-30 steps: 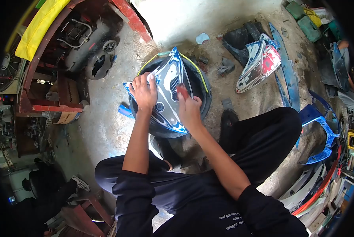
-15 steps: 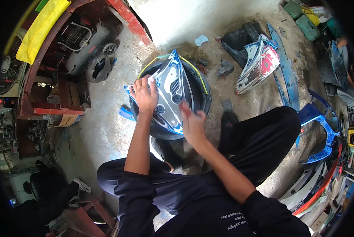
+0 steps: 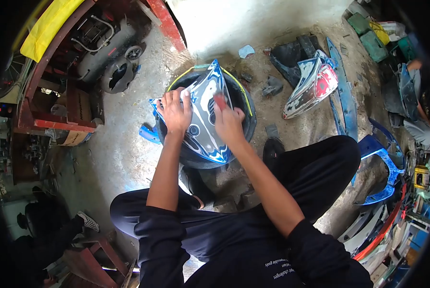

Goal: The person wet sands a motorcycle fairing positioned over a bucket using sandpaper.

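Black round tub (image 3: 247, 126) on the floor (image 3: 121, 161) in front of the person, probably serving as a stand. Grey-and-blue panel (image 3: 203, 113) lies across its mouth, patchy face up, tips reaching the rim, presumably so the rim bears it and the face stays reachable. Left hand (image 3: 175, 110): fingers extended, slightly parted, laid over the panel's left part, gripping no tool, seemingly to steady it. Right hand (image 3: 230, 126): fingers closed on a small red block (image 3: 220, 101), held over the panel's vents; blurred, exact contact unclear.

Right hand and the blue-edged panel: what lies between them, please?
A reddish pad, held in the right hand, lies between it and the blue-edged panel; the head view shows this.
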The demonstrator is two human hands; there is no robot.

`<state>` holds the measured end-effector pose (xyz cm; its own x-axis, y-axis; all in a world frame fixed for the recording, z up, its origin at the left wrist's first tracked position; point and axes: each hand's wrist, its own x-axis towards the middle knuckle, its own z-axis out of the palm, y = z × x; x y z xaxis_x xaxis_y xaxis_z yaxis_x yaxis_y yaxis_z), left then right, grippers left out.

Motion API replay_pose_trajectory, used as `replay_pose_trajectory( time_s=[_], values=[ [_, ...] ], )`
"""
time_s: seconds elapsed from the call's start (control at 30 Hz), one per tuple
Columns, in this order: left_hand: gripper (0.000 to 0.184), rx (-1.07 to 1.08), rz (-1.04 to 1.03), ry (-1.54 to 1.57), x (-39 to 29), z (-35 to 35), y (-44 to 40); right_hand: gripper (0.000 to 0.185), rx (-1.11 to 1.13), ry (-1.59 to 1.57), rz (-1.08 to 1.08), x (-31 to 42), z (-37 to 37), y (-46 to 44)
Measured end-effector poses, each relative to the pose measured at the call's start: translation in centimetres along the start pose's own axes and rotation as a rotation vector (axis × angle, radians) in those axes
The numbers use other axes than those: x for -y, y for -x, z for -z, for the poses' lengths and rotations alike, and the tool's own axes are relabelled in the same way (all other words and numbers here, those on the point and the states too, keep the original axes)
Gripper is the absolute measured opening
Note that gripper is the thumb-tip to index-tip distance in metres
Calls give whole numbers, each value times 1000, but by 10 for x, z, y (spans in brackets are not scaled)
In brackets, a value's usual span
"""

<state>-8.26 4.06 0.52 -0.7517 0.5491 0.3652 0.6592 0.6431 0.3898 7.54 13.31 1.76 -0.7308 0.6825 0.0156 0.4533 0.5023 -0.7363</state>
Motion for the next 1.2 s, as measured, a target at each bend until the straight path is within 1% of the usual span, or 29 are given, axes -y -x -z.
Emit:
replay_pose_trajectory(
  time_s=[0.1,0.13,0.2,0.23,0.37,0.43,0.47,0.53,0.6,0.63,0.7,0.73,0.8,0.87,0.93,0.97,1.0,1.03,1.1,1.13,1.2],
  values=[
    [36,-18,3,8,0,-1,0,43,-40,-20,125,-8,-3,73],
    [36,-25,-1,12,0,-2,0,43,-36,-15,132,-6,0,79],
    [37,-31,1,25,0,-2,0,44,60,12,81,-4,6,85],
    [37,-25,-1,30,0,-2,0,44,-27,-60,91,-6,-2,70],
    [37,-22,-19,27,2,0,0,42,-9,-30,19,-7,-8,-16],
    [37,-27,-17,35,1,1,-1,42,194,-41,-176,7,10,-39],
    [37,-25,-13,45,1,1,1,42,196,-36,-174,3,7,-31],
    [38,-27,-8,46,1,-1,2,45,19,35,1,-13,-9,6],
    [38,-33,0,45,1,-1,0,48,-91,-57,93,-8,-6,62],
    [38,-32,2,44,0,-1,0,48,-87,-54,98,-8,-6,77],
    [38,-22,5,53,0,-1,0,50,-84,70,148,-11,-7,93],
    [38,-18,6,50,0,0,1,50,-81,68,145,-12,-12,84],
    [39,-28,2,74,0,0,1,49,-160,69,124,-16,-26,38],
    [38,-32,8,52,2,-1,0,47,-162,-55,22,-11,-26,-17],
    [38,-33,-1,69,2,-1,0,47,11,-84,-69,-6,-8,-57],
    [39,-35,9,73,2,-2,1,48,-112,-133,-28,-8,-13,-61],
    [39,-37,12,76,1,-2,1,48,-110,-130,-25,-13,-16,-56],
    [36,-50,4,67,1,-2,2,47,-63,-10,-18,-15,-15,-43],
    [33,-70,0,56,1,-2,0,47,-23,39,1,-16,-8,-5],
    [34,-72,-1,49,1,-2,0,48,-29,-30,10,-12,-1,24],
    [34,-73,7,42,1,-3,1,49,-85,-26,41,-7,-2,70]
  ],
)
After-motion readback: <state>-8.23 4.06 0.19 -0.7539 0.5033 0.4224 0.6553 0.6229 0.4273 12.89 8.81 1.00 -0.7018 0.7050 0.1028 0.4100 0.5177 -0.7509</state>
